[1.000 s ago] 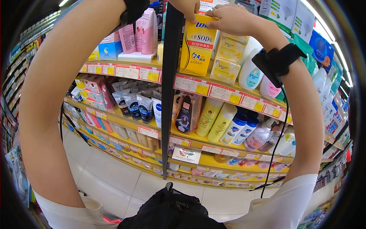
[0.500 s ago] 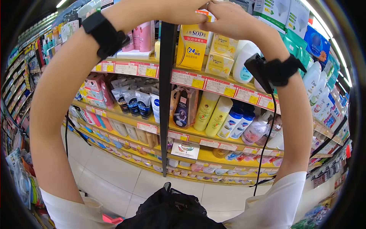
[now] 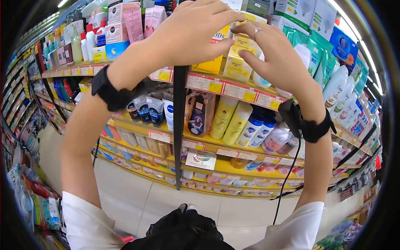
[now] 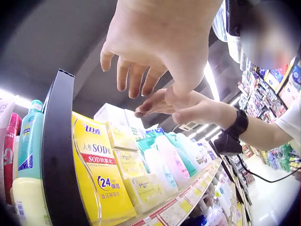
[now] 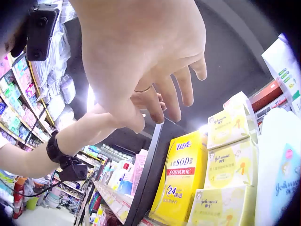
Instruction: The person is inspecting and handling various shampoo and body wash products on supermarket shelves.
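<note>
Both hands are raised in front of the upper shelf, holding nothing. My left hand has its fingers extended and overlaps the yellow SOD box in the head view. My right hand, with a ring on one finger, faces it with loosely bent fingers. In the left wrist view, the box stands upright on the shelf, beside a black upright post. Small stacked Johnson's boxes adjoin its other side. Both wrist views show the hands above and in front of these boxes.
White and pink bottles follow along the same shelf. Price labels line its front edge. Lower down are yellow bottles and dark tubes. A black cable hangs from the right wrist.
One second ago the hands were at the top of the yellow box. They have since come away from it, lower in the head view, and their fingers have spread.
</note>
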